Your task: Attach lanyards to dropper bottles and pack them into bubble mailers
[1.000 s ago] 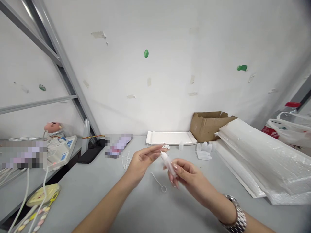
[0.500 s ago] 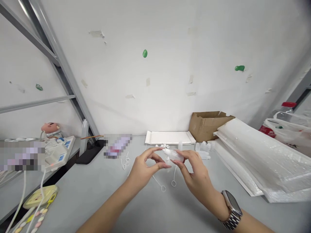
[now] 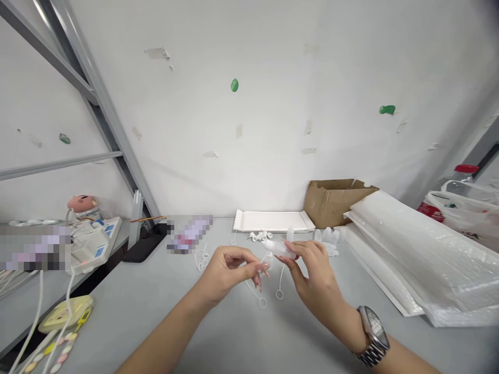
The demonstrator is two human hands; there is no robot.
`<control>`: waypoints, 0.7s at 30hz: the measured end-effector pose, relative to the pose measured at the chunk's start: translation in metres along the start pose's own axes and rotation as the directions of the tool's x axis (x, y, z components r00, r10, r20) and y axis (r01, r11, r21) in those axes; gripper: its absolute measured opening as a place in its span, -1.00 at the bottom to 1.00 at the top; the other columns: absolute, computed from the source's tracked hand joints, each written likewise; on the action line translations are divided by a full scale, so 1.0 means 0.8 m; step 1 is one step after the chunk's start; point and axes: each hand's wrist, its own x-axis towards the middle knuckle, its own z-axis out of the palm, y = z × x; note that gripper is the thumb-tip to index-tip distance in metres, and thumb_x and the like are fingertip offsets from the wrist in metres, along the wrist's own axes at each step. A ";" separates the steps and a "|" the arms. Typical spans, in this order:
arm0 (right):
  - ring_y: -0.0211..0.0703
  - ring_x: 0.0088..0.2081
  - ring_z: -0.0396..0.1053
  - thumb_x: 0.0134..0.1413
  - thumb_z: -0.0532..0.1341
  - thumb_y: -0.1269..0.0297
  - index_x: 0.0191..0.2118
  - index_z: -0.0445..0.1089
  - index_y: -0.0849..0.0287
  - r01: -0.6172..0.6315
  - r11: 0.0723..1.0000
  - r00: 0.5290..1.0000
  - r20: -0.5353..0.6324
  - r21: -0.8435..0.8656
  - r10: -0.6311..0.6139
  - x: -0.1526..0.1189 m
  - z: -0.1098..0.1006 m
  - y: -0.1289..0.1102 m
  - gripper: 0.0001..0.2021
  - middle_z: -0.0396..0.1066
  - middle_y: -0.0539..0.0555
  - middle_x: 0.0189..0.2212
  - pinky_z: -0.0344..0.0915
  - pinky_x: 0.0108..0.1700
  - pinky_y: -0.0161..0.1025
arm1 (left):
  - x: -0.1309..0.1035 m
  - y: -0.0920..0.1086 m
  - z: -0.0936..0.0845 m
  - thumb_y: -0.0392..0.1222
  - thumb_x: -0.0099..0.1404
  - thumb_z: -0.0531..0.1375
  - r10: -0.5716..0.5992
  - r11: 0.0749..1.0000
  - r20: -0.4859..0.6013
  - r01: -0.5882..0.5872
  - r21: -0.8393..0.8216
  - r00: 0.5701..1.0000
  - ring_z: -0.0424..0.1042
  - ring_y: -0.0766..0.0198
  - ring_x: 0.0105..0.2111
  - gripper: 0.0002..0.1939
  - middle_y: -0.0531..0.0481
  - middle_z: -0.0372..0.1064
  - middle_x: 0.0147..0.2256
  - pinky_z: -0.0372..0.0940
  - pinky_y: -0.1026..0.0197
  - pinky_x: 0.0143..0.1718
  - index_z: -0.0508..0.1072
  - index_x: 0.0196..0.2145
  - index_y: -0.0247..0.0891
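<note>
My right hand (image 3: 312, 267), with a watch at the wrist, grips a small translucent bottle (image 3: 281, 249) between thumb and fingers, its white tip pointing left. Close to that tip, my left hand (image 3: 237, 270) is pinched around a small white piece (image 3: 267, 257), mostly hidden by the fingers. Small white caps (image 3: 260, 236) lie behind the hands. More translucent bottles (image 3: 327, 238) rest beyond my right hand. White ringed loops (image 3: 279, 294) lie on the grey table (image 3: 234, 332) below the hands, and others (image 3: 201, 259) are to the left.
A cardboard box (image 3: 329, 205) and a flat white package (image 3: 273, 222) stand by the wall. Bubble-wrap mailers (image 3: 424, 254) cover the right side. A power strip (image 3: 103, 244), cables and a yellow case (image 3: 66, 314) are at the left.
My left hand's fingers have left the bottle's tip and dropped slightly, closing together on the small piece. The white caps behind show more fully. My right hand stays nearly still.
</note>
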 end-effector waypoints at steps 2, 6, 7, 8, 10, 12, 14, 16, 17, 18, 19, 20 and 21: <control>-0.12 -0.34 0.34 0.09 0.12 0.51 -0.11 0.23 0.19 0.029 0.999 1.000 -0.010 -0.015 -0.029 0.002 -0.001 -0.002 -0.77 0.38 0.10 -0.40 0.19 -0.21 -0.08 | -0.001 -0.001 0.000 -0.18 0.06 0.25 -0.010 0.998 0.017 0.011 -0.065 1.000 0.31 0.33 -0.63 -0.86 0.02 0.36 -0.63 0.24 0.24 -0.54 0.53 -0.60 -0.22; -0.14 -0.36 0.33 0.09 0.11 0.51 -0.14 0.25 0.18 0.059 0.998 0.998 -0.035 -0.037 -0.060 0.004 -0.004 -0.005 -0.79 0.37 0.08 -0.42 0.20 -0.20 -0.07 | -0.002 -0.001 0.002 -0.21 0.04 0.27 -0.018 0.994 0.058 0.024 -0.103 0.998 0.31 0.32 -0.63 -0.86 0.03 0.33 -0.68 0.22 0.26 -0.58 0.52 -0.62 -0.23; -0.14 -0.36 0.33 0.08 0.11 0.51 -0.14 0.25 0.18 0.066 0.997 0.997 -0.043 -0.039 -0.068 0.004 -0.004 -0.004 -0.79 0.37 0.08 -0.42 0.20 -0.19 -0.06 | -0.002 -0.001 0.002 -0.21 0.04 0.27 -0.007 0.994 0.060 0.013 -0.105 0.998 0.30 0.32 -0.63 -0.86 0.03 0.33 -0.68 0.21 0.26 -0.58 0.51 -0.63 -0.24; -0.14 -0.35 0.33 0.08 0.12 0.51 -0.14 0.24 0.19 0.072 0.997 0.996 -0.050 -0.040 -0.074 0.004 -0.004 -0.004 -0.79 0.37 0.08 -0.42 0.20 -0.18 -0.05 | -0.001 -0.002 0.002 -0.20 0.05 0.27 0.005 0.994 0.054 0.001 -0.106 0.999 0.30 0.33 -0.63 -0.85 0.04 0.33 -0.68 0.21 0.27 -0.57 0.51 -0.63 -0.25; -0.14 -0.34 0.33 0.07 0.13 0.52 -0.14 0.24 0.20 0.072 0.996 0.996 -0.054 -0.048 -0.075 0.004 -0.003 -0.002 -0.78 0.38 0.09 -0.42 0.19 -0.16 -0.04 | 0.001 -0.004 0.000 -0.17 0.06 0.27 0.019 0.995 0.018 -0.018 -0.098 1.000 0.29 0.36 -0.62 -0.83 0.05 0.33 -0.66 0.21 0.28 -0.55 0.51 -0.62 -0.26; -0.13 -0.35 0.33 0.07 0.15 0.50 -0.14 0.24 0.21 0.046 0.997 0.998 -0.047 -0.061 -0.049 0.004 -0.002 0.000 -0.79 0.38 0.09 -0.41 0.17 -0.16 -0.03 | 0.004 -0.008 -0.003 -0.15 0.08 0.25 0.012 0.998 -0.046 -0.015 -0.067 0.999 0.27 0.39 -0.61 -0.83 0.06 0.35 -0.62 0.20 0.29 -0.50 0.50 -0.58 -0.26; -0.14 -0.36 0.32 0.07 0.16 0.47 -0.15 0.25 0.22 0.008 0.998 0.999 -0.038 -0.057 -0.011 0.003 -0.002 0.002 -0.81 0.38 0.09 -0.40 0.16 -0.16 -0.03 | 0.006 -0.010 -0.006 -0.14 0.10 0.23 0.006 1.000 -0.113 -0.009 -0.024 0.994 0.23 0.42 -0.59 -0.83 0.09 0.32 -0.59 0.17 0.31 -0.47 0.46 -0.56 -0.26; -0.16 -0.39 0.31 0.08 0.17 0.42 -0.15 0.25 0.21 -0.030 0.999 1.000 -0.011 -0.017 0.029 0.002 -0.002 0.000 -0.82 0.36 0.06 -0.43 0.15 -0.16 -0.03 | 0.007 -0.010 -0.009 -0.14 0.14 0.20 0.023 1.000 -0.155 -0.022 0.006 0.988 0.19 0.43 -0.56 -0.80 0.12 0.27 -0.58 0.13 0.33 -0.45 0.40 -0.58 -0.25; -0.17 -0.41 0.30 0.09 0.16 0.40 -0.15 0.25 0.20 -0.055 0.998 0.998 0.013 0.015 0.055 0.002 -0.003 -0.001 -0.82 0.36 0.04 -0.44 0.15 -0.16 -0.04 | 0.007 -0.010 -0.010 -0.15 0.15 0.19 0.036 0.999 -0.169 -0.034 0.015 0.985 0.19 0.42 -0.52 -0.80 0.12 0.25 -0.57 0.13 0.33 -0.42 0.37 -0.57 -0.25; -0.18 -0.42 0.29 0.10 0.15 0.38 -0.14 0.26 0.19 -0.088 0.995 0.995 0.042 0.055 0.086 0.002 -0.004 -0.003 -0.82 0.35 0.03 -0.45 0.15 -0.16 -0.06 | 0.008 -0.009 -0.010 -0.15 0.17 0.17 0.046 0.999 -0.180 -0.043 0.019 0.983 0.21 0.41 -0.49 -0.80 0.12 0.24 -0.55 0.13 0.34 -0.39 0.36 -0.57 -0.24; -0.18 -0.42 0.28 0.12 0.14 0.35 -0.14 0.26 0.17 -0.134 0.986 0.989 0.075 0.099 0.127 0.002 -0.005 -0.006 -0.83 0.34 0.02 -0.45 0.16 -0.18 -0.08 | 0.008 -0.007 -0.011 -0.16 0.18 0.16 0.047 0.999 -0.191 -0.045 0.016 0.980 0.23 0.39 -0.44 -0.81 0.12 0.25 -0.53 0.14 0.33 -0.34 0.36 -0.55 -0.24; -0.18 -0.41 0.28 0.13 0.12 0.33 -0.14 0.27 0.15 -0.193 0.970 0.978 0.112 0.146 0.177 0.002 -0.006 -0.008 -0.83 0.34 0.01 -0.45 0.18 -0.20 -0.11 | 0.008 -0.006 -0.011 -0.16 0.19 0.15 0.037 0.999 -0.201 -0.037 0.005 0.979 0.25 0.37 -0.40 -0.83 0.10 0.27 -0.50 0.15 0.31 -0.28 0.37 -0.53 -0.23; -0.18 -0.39 0.28 0.15 0.10 0.30 -0.14 0.28 0.13 -0.260 0.946 0.961 0.151 0.195 0.232 0.003 -0.007 -0.010 -0.84 0.33 0.01 -0.45 0.19 -0.24 -0.15 | 0.009 -0.006 -0.012 -0.16 0.19 0.14 0.018 1.000 -0.210 -0.022 -0.018 0.978 0.28 0.35 -0.35 -0.84 0.09 0.29 -0.47 0.15 0.29 -0.23 0.38 -0.51 -0.23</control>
